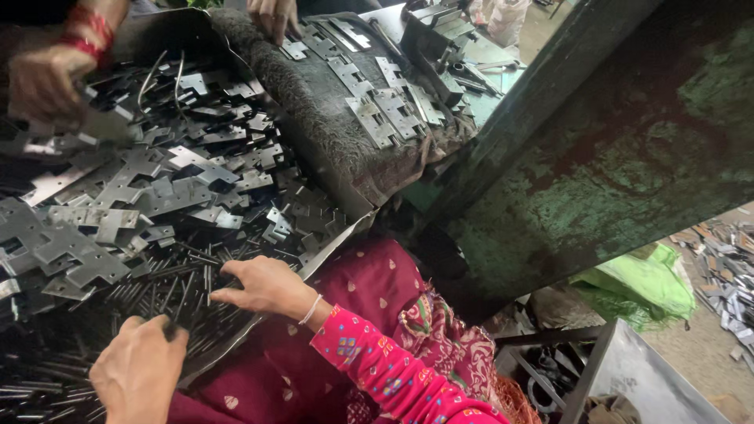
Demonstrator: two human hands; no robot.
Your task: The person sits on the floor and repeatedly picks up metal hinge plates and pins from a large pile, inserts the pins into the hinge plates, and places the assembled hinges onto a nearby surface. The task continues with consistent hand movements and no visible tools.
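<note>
Thin dark metal pins [169, 294], lying loose in a heap on the dented sheet-metal tray [334, 239], sit right under both our hands. Our right hand [263, 286] rests flat-ish on the pins w/ fingers stretched fwd and index pointing left, not clamped on anything we can see. Our left hand [137, 369], nearer us and lower, is curled w/ fingertips tucked into the pile; whether it pinches a pin we can't tell. Just beyond the right hand lies the heap of flat grey stamped hinge plates [118, 204]. Further off, other people's hands work: one w/ red bangles [43, 78] far left, another [275, 16] at the dark fuzzy cloth pad [314, 94] carrying more plates. To do it well, we'd judge: rake few pins at a time, keep fingertips low, mind sharp plate edges.
</note>
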